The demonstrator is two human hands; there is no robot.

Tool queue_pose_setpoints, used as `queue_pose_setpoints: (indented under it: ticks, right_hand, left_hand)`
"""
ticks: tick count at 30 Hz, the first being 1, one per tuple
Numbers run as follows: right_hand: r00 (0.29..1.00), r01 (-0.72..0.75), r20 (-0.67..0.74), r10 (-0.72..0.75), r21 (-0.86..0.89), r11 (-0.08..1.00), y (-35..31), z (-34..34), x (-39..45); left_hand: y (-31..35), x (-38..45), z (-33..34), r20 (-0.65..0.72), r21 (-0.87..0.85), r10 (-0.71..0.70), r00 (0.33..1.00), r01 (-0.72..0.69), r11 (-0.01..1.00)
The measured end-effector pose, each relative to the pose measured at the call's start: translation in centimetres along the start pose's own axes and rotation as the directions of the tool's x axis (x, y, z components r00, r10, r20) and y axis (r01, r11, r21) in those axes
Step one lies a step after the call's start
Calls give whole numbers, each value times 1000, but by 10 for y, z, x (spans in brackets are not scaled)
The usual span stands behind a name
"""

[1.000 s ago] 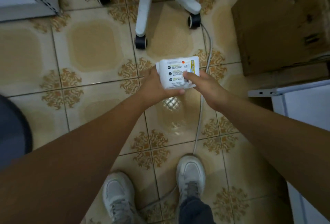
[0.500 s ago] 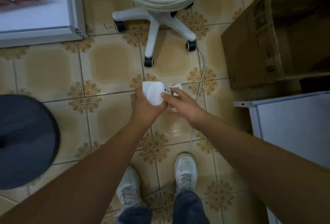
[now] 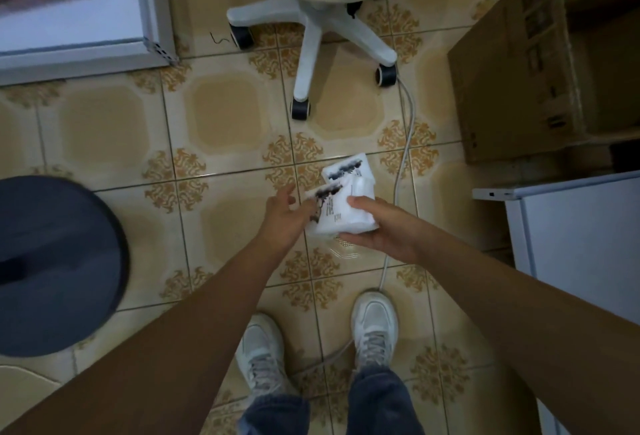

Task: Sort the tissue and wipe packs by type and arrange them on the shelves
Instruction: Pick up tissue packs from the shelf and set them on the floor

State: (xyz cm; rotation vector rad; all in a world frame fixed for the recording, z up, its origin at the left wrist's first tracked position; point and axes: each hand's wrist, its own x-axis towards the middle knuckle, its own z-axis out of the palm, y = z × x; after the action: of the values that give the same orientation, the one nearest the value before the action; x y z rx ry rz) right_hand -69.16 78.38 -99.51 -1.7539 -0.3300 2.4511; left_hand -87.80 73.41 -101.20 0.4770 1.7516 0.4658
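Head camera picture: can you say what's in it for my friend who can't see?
A person's right hand holds white tissue packs above a tiled floor, the left hand touching them. A white swivel chair stands ahead.

Box [image 3: 512, 64] right of chair [image 3: 311, 36].

Two white packs are up in the air above the tiled floor [image 3: 104, 129], not resting on anything. The nearer pack [image 3: 341, 214] is soft and pillowy, white with dark smudgy print along its upper left edge and small lines of text on its face; it sits tilted, gripped by the right hand [image 3: 375, 226] and touched by the left hand [image 3: 282, 216] at its left edge. The farther pack [image 3: 348, 173] looks the same, with a dark printed band, lying just behind and touching the first.
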Motion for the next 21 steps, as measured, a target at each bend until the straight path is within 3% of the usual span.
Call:
queue_pose_setpoints:
  ticks: [3,5,13,16,18,21]
  right_hand:
    - [996,-16,88,8,85,996,-8,-6,3]
    - [996,-32,79,29,38,999,-12,-7,6]
    - [997,1,-79,-12,-141,990,-7,7,32]
    - [951,36,-285,-123,-295,955,2,5,57]
    - [869,54,-393,-301,-530,846,6,-3,74]
    - [741,-11,-349,-574,-860,510,-1,-27,99]
  left_hand:
    - [3,9,6,203,-298,-217,955,271,915]
    - [2,11,11,305,-455,-234,923,357,816]
    - [-27,34,-5,80,-540,-270,959,269,798]
    - [-36,50,-13,27,-532,-259,966,233,814]
    - [-41,59,-17,23,-545,-271,962,239,804]
    - [-56,79,-16,10,-547,-257,966,220,808]
